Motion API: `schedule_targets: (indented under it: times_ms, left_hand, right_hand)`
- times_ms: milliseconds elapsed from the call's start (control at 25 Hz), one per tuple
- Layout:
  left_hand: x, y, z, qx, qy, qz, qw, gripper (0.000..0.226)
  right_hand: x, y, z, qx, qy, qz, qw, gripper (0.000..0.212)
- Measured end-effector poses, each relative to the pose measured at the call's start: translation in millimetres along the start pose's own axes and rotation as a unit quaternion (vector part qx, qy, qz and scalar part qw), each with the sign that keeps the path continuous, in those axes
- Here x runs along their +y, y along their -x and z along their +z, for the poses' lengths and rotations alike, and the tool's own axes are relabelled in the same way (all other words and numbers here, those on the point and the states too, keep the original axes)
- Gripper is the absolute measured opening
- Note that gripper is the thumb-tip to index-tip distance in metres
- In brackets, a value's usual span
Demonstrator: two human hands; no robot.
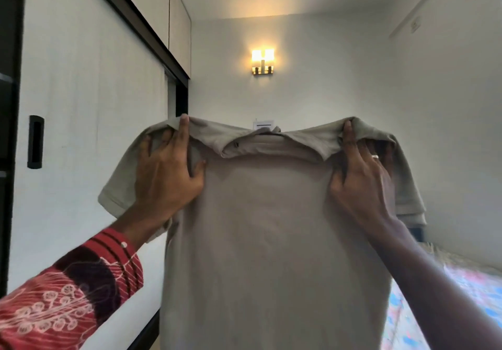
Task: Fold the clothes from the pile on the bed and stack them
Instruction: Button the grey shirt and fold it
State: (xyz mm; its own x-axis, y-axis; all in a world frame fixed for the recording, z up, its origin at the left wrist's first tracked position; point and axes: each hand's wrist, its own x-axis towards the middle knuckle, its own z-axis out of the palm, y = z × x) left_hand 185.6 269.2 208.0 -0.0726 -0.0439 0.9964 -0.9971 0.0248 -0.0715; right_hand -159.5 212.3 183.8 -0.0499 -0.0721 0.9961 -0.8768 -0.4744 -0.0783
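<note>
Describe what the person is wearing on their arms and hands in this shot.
The left arm wears a red sleeve printed with a pale, whitish floral pattern and dark maroon bands, with thin dark stripes near the cuff. The left hand is bare, with no jewellery in view. The right hand has a thin silver-coloured ring on one finger, and the right forearm is uncovered.

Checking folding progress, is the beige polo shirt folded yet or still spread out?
Spread out: the beige polo shirt hangs full-width, held up at the shoulders by the left hand and right hand.
</note>
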Motion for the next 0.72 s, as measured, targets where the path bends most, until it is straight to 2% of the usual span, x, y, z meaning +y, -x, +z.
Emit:
schedule_targets:
  times_ms: [80, 240, 320, 440, 520, 600, 720]
  left_hand:
    - [2.0, -17.8, -10.3, -0.005, 0.006, 0.012, 1.000, 0.087]
    - [-3.0, -21.8, 12.1, -0.077, 0.060, 0.021, 0.995, 0.081]
    - [-10.2, 13.9, 44.3, -0.136, 0.075, 0.038, 0.987, 0.080]
    - [-14.7, 125.6, 103.7, -0.232, 0.110, 0.021, 0.966, 0.081]
    - [-12.8, 226.3, 146.2, -0.321, 0.122, -0.006, 0.939, 0.082]
    - [-7.3, 317.7, 173.8, -0.425, 0.115, -0.035, 0.897, 0.087]
    - [2.6, 413.6, 199.3, -0.540, 0.117, -0.057, 0.832, 0.104]
  right_hand:
    - [0.4, -15.4, -18.3, 0.005, 0.004, 0.003, 1.000, 0.089]
    - [13.0, -32.4, -19.0, -0.020, 0.012, -0.006, 1.000, 0.079]
    - [30.6, -1.7, 5.4, -0.058, 0.009, 0.000, 0.998, 0.076]
    - [64.5, 107.6, 54.2, -0.140, 0.012, 0.022, 0.990, 0.071]
    - [88.6, 213.4, 87.3, -0.218, 0.024, 0.030, 0.975, 0.063]
    - [107.1, 304.0, 106.4, -0.288, 0.024, 0.067, 0.955, 0.056]
    - [127.2, 375.3, 127.5, -0.330, 0.051, 0.114, 0.936, 0.033]
